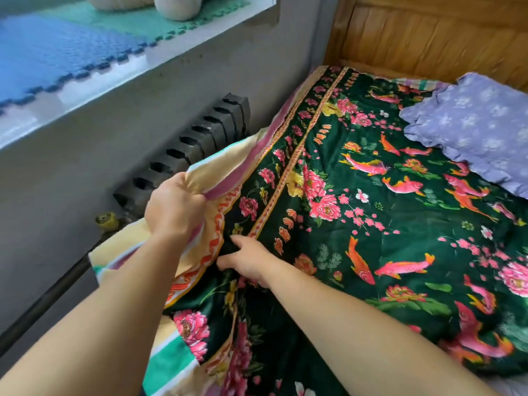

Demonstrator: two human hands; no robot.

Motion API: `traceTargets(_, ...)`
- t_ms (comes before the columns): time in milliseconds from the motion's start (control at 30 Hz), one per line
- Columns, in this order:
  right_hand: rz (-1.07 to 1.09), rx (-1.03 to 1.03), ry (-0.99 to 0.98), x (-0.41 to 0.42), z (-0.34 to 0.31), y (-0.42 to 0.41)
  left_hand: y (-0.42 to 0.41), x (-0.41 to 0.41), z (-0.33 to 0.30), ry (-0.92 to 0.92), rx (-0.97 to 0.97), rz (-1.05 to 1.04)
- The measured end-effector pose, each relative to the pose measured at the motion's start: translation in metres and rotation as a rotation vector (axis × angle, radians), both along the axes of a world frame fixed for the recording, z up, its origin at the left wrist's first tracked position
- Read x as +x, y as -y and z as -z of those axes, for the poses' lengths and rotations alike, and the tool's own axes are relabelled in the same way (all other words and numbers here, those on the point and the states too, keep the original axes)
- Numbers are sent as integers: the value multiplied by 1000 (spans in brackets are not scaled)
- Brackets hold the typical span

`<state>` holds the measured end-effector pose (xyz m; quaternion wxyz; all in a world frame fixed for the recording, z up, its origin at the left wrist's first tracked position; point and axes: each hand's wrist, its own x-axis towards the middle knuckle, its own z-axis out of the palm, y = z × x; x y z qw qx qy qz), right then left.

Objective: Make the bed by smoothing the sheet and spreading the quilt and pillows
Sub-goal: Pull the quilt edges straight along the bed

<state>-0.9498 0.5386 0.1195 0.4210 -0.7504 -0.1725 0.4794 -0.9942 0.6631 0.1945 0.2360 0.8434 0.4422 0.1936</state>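
Because the quilt (385,212) (dark green, printed with pink fish and peonies) already covers most of the bed, the step in hand looks like squaring its long side along the wall edge of the bed. To do that well, the gathered border should be drawn outward and toward the foot in one even pull, with the fabric kept low so the flat middle is not dragged askew; the other hand should pin the top face while the slack runs out, then sweep along the border toward the headboard (428,32).

The quilt's striped cream, pink and green underside is turned up along that wall edge, bunched where it is lifted. The left hand (175,207) is clenched round this bunched border, holding it raised just off the bed, close to the radiator (200,150). The right hand (248,260) lies just beside it, further onto the bed, fingers mostly extended and pressing on the green face near the patterned border strip; it grips nothing that I can see.

A lilac pillow (474,135) rests on the quilt at the head end, well apart from both hands, below the headboard. Above the radiator runs a windowsill (120,52) covered with foam mats.
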Motion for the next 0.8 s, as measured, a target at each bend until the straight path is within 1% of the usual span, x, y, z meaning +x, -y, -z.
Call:
traceTargets(67, -47, -1, 0, -11, 3, -22, -19, -17, 3, -21, 8, -15)
traceTargets(200, -47, -17, 10, -32, 13, -59, -53, -44, 12, -71, 10, -35)
traceTargets(300, -84, -69, 19, -40, 27, -78, -70, -53, 25, -113, 16, -15)
traceTargets(333, -115, -94, 26, -41, 31, -81, -76, -53, 32, -158, 16, -2)
traceTargets(400, -159, -134, 28, -41, 36, -81, -82, -53, 46, -313, 22, 21)
traceTargets(467, -132, -147, 22, -40, 44, -78, -83, -56, 60, -470, 14, 32)
traceTargets(500, -100, -161, 32, -39, 47, -75, -83, -57, 67, -510, 11, 37)
traceTargets(600, -23, -207, 76, -34, 56, -62, -81, -58, 86, -546, -2, 85)
traceTargets(700, 8, -246, 47, -30, 59, -41, -74, -55, 94, -555, -32, 129)
traceTargets(800, 59, -277, 64, -28, 57, -19, -62, -52, 100, -571, -86, 174)
